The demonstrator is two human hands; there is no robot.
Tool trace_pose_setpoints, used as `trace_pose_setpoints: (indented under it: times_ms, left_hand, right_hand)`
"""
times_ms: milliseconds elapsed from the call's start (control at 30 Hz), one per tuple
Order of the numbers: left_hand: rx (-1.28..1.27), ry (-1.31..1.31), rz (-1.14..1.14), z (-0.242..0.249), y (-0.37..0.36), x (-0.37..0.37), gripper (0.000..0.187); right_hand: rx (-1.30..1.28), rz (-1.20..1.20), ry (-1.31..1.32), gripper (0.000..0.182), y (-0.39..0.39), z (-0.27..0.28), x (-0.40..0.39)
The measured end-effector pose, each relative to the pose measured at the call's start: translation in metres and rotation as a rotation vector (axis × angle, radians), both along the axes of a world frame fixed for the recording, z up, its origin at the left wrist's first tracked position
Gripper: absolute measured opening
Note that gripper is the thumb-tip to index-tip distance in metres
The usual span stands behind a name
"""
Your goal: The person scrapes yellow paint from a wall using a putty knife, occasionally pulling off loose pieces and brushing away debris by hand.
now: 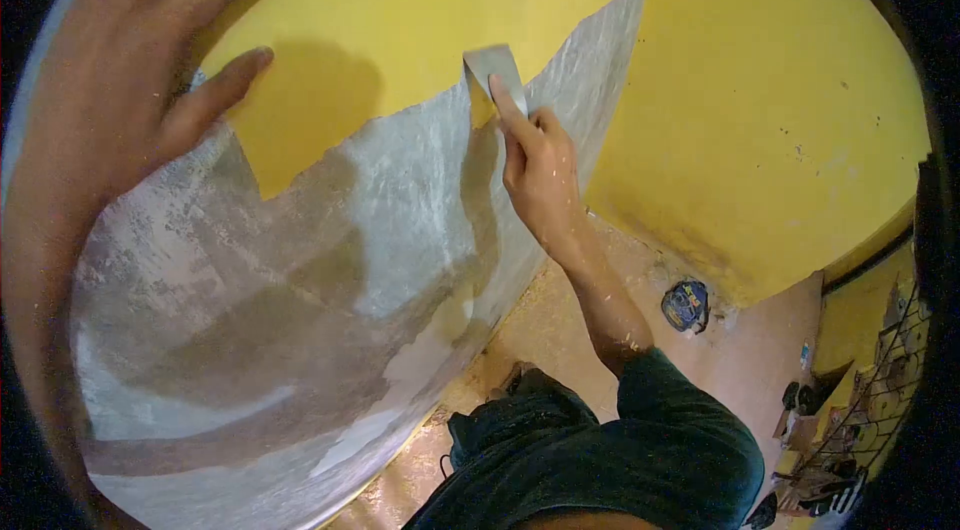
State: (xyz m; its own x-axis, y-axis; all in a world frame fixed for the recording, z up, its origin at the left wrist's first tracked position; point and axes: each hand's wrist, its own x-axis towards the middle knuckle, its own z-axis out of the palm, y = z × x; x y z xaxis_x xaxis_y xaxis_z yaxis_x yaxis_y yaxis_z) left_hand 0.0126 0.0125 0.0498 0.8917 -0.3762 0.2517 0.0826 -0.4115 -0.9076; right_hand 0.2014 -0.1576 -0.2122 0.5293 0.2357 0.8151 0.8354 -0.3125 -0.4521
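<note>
My right hand (542, 165) grips a flat metal scraper (495, 60), index finger stretched along the blade. The blade lies against the wall, at the ragged border between yellow paint (420, 0) and grey bare plaster (405, 190). Just below the scraper, a narrow strip of wall is darkened by shadow. At the upper left, my left hand (130, 60) rests with fingers spread on or close to the wall, holding nothing; its thumb reaches over the yellow paint. Pale specks dot my right hand and forearm.
A second yellow wall (780, 110) meets this one at a corner on the right. On the tiled floor (590, 330) stands a dark, printed bag or tub (686, 306). A wire rack (890, 380) with assorted items is at the far right.
</note>
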Motion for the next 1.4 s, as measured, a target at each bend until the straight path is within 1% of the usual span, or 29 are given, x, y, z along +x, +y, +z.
trace_pose_setpoints:
  times_ms: [67, 100, 200, 267, 367, 400, 467, 567, 633, 700, 767, 867, 900, 967, 1033, 1100, 1133, 1200, 1267, 1300, 1367, 1400]
  left_hand:
    - [0.005, 0.002, 0.000, 0.000, 0.000, -0.001, 0.063]
    - [0.009, 0.001, -0.001, 0.000, 0.000, -0.002, 0.063]
    - [-0.003, 0.001, -0.004, -0.003, 0.000, -0.001, 0.063]
    - [0.004, 0.002, -0.007, -0.001, 0.000, 0.000, 0.063]
    - [0.011, 0.004, -0.010, -0.001, 0.000, -0.002, 0.063]
    - [0.010, 0.003, -0.011, -0.001, 0.000, -0.004, 0.063]
    - [0.007, 0.005, -0.015, -0.002, 0.000, -0.004, 0.063]
    - [0.007, 0.007, -0.016, -0.001, 0.000, -0.003, 0.062]
    - [0.013, 0.003, -0.019, -0.001, 0.000, -0.004, 0.062]
    - [0.019, -0.011, -0.026, -0.005, -0.002, -0.006, 0.062]
    - [0.004, -0.011, -0.028, -0.004, 0.004, -0.005, 0.062]
    - [-0.001, -0.010, -0.051, -0.005, 0.003, -0.006, 0.062]
    - [-0.002, -0.008, -0.054, -0.002, 0.005, -0.007, 0.062]
    - [-0.015, -0.010, -0.068, -0.001, 0.009, -0.009, 0.062]
    - [-0.054, 0.007, -0.133, 0.002, 0.012, -0.009, 0.062]
    - [-0.165, 0.106, -0.313, -0.001, 0.009, -0.010, 0.061]
    - [-0.062, 0.031, -0.148, -0.006, -0.001, -0.010, 0.061]
    - [0.030, -0.033, 0.011, -0.013, -0.007, -0.008, 0.062]
    - [0.028, -0.032, -0.001, -0.011, -0.002, -0.008, 0.062]
    - [0.024, -0.031, -0.007, -0.011, -0.002, -0.009, 0.062]
    - [0.023, -0.025, -0.018, -0.012, -0.002, -0.008, 0.062]
    - [0.024, -0.025, -0.020, -0.011, -0.001, -0.008, 0.062]
  right_hand:
    - [-0.109, 0.089, 0.098, 0.078, -0.007, -0.024, -0.005]
    - [-0.108, 0.092, 0.092, 0.078, -0.006, -0.023, -0.007]
    - [-0.115, 0.051, 0.141, 0.077, -0.006, -0.016, -0.013]
    - [-0.079, 0.023, 0.095, 0.074, -0.001, 0.000, -0.006]
    - [-0.136, 0.016, 0.120, 0.072, -0.003, -0.021, -0.016]
    - [-0.134, 0.019, 0.111, 0.072, 0.000, -0.018, -0.013]
    - [0.000, 0.001, 0.000, 0.059, 0.004, -0.015, -0.006]
    - [-0.038, -0.056, 0.006, 0.060, 0.002, 0.011, -0.009]
    - [-0.061, -0.027, 0.027, 0.060, -0.004, -0.009, -0.015]
    - [-0.088, 0.002, 0.031, 0.060, -0.002, -0.009, -0.014]
    - [-0.016, -0.037, 0.019, 0.059, 0.005, -0.002, -0.007]
    - [0.010, -0.061, -0.048, 0.058, 0.008, 0.017, -0.007]
    - [0.009, -0.052, -0.056, 0.058, 0.007, 0.011, -0.013]
    - [-0.093, -0.021, 0.051, 0.057, 0.001, -0.011, -0.028]
    - [-0.079, -0.017, 0.053, 0.057, 0.004, -0.002, -0.028]
    - [-0.056, -0.033, 0.078, 0.056, 0.002, -0.006, -0.031]
    - [-0.047, -0.033, 0.065, 0.056, 0.004, -0.010, -0.029]
    - [-0.048, -0.039, 0.062, 0.055, 0.003, -0.021, -0.030]
    - [-0.057, -0.041, 0.123, 0.055, 0.005, -0.030, -0.035]
    - [-0.053, -0.040, 0.120, 0.055, 0.007, -0.022, -0.031]
    - [-0.040, -0.043, 0.126, 0.069, 0.007, -0.003, -0.025]
    - [-0.036, -0.048, 0.128, 0.069, 0.006, -0.007, -0.027]
